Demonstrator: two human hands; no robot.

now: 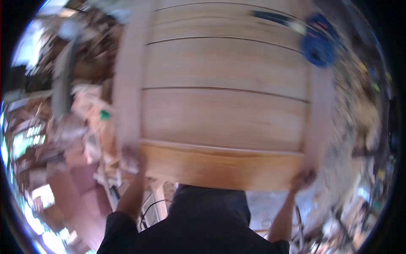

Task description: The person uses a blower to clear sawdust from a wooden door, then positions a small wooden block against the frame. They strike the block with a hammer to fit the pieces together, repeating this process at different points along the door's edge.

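A large pale wooden panel [224,67] with side rails and several horizontal boards stretches out in front of me. Its near rail [222,166] is more orange. My left hand [133,160] is closed around the near left corner, blurred by motion. At the near right corner, my right hand [303,180] grips the frame, its fingers partly hidden under the wood. Far from both hands, a blue round object [319,47] rests on the right rail. Beside it lies a brush-like tool [275,17] with a dark handle; blur hides its exact kind.
Wood pieces and clutter [91,106] fill the left side, with reddish-brown boards [78,186] lower down. On the right, the ground [355,110] looks covered in shavings or debris. A dark cable [148,209] curves near my left forearm.
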